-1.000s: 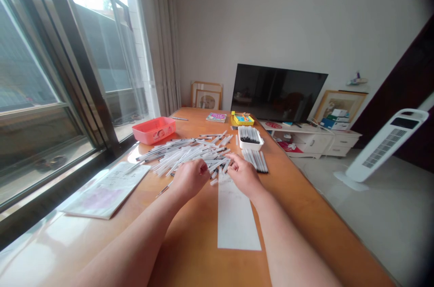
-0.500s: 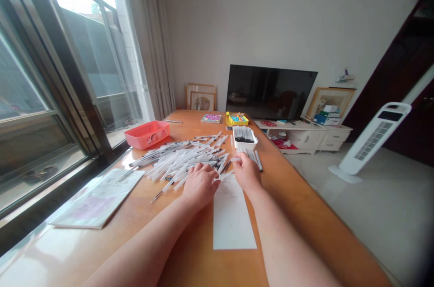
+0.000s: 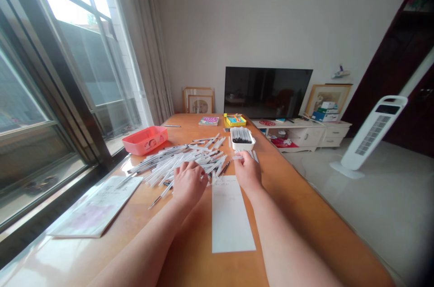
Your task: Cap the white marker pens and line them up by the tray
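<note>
Window (image 3: pixel 64 2) light glares at left; right corners darken, details perhaps blurred.

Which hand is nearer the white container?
Right. The right hand is just this side of the white container; the left hand is farther off, left, by the loose pen pile.

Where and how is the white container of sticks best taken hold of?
Probably by its left and right walls, coming from both sides: the white container stands upright and open-topped, filled with slender sticks that hinder a grip from above, and more sticks lie by its near wall.
</note>
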Motion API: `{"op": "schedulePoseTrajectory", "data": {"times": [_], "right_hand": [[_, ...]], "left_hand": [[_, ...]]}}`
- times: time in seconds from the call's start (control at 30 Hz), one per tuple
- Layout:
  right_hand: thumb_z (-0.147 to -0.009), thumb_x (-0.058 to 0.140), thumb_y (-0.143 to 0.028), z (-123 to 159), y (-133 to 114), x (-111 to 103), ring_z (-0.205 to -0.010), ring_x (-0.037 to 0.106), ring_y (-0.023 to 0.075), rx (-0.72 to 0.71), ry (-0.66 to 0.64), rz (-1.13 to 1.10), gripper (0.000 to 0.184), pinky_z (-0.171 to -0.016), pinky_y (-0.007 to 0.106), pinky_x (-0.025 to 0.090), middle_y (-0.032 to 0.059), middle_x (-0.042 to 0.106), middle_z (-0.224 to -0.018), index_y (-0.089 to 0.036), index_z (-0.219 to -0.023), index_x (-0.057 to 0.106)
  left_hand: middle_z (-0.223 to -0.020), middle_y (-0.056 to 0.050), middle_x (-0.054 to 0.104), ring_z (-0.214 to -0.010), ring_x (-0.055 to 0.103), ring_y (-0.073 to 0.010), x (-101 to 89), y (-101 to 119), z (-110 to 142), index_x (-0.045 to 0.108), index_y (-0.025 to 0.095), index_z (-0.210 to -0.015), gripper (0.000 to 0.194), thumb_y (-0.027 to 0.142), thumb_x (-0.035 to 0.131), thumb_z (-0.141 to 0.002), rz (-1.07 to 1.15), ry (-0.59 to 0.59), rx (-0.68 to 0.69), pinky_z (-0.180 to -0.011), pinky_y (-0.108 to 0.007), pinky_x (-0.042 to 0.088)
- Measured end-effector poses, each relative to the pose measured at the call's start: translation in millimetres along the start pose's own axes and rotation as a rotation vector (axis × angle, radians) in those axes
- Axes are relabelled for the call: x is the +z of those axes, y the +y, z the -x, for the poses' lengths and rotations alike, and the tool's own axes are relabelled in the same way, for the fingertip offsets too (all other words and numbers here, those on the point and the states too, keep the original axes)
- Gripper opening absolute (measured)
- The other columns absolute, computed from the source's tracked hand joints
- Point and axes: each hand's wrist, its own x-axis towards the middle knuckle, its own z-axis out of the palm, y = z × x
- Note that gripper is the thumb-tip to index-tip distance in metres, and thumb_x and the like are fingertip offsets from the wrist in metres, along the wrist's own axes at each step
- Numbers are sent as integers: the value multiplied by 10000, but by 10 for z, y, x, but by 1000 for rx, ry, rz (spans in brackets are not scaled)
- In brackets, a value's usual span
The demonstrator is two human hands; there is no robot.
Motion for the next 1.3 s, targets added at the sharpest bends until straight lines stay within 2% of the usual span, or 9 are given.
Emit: {"op": "schedulePoseTrajectory", "data": {"times": [0.17,0.23,0.37,0.47,0.7,0.87,1.0,1.13,1.3], "right_hand": [[-896,510,-286,-34,66,42,-781,626,226,20,6,-36,254,-652,280,384,29,713,-821,-259,-1051,708],[-895,507,-292,-45,80,52,-787,627,226,20,17,-44,247,-659,280,390,30,716,-836,-256,-1037,705],[-895,513,-303,-41,64,37,-776,626,222,34,19,-54,221,-655,280,388,26,721,-845,-264,-1005,700],[-895,521,-302,-29,37,13,-766,629,217,44,18,-63,210,-657,279,389,24,724,-845,-266,-999,700],[-888,534,-297,-21,30,6,-801,641,223,18,33,-84,215,-679,279,399,32,732,-854,-250,-1007,706],[-886,543,-297,-29,59,23,-775,633,219,41,26,-88,202,-663,281,388,24,728,-839,-259,-994,709],[-881,548,-315,-42,72,21,-761,627,217,65,11,-103,200,-656,285,389,21,721,-838,-263,-990,707],[-868,540,-318,-52,85,35,-773,624,222,57,30,-108,201,-671,292,397,20,718,-833,-263,-964,708],[-847,528,-329,-73,137,90,-775,627,225,43,46,-132,202,-673,297,407,19,720,-824,-259,-926,700]], "left_hand": [[-1155,-120,667,-1126,500,-351,3,-177,-44,705,256,-1004,225,335,505,-938,-54,67,-180,-909,-468,365],[-1179,-110,668,-1138,497,-338,2,-141,-23,701,267,-1093,259,315,489,-952,-13,61,-114,-930,-463,363],[-1130,-77,708,-1157,511,-310,-9,66,63,705,312,-1169,299,278,484,-971,104,-93,217,-952,-450,358],[-1170,-60,723,-1238,491,-318,11,194,117,709,334,-1200,302,333,498,-985,123,-156,364,-1020,-475,327],[-1369,-54,665,-1377,410,-365,126,220,139,671,345,-1306,442,563,446,-995,67,-196,379,-1134,-575,198],[-1251,-69,715,-1330,444,-367,35,231,126,724,288,-1198,364,481,506,-980,42,-214,383,-1097,-554,250],[-992,-95,738,-1121,549,-336,-140,219,128,761,241,-925,247,370,552,-953,39,-264,386,-958,-485,333],[-848,-81,709,-995,566,-303,-235,135,148,697,220,-727,246,259,550,-921,48,-292,386,-873,-441,331],[-886,-76,689,-964,545,-303,-168,58,163,688,237,-799,134,203,567,-845,66,-247,289,-831,-429,339]]}}
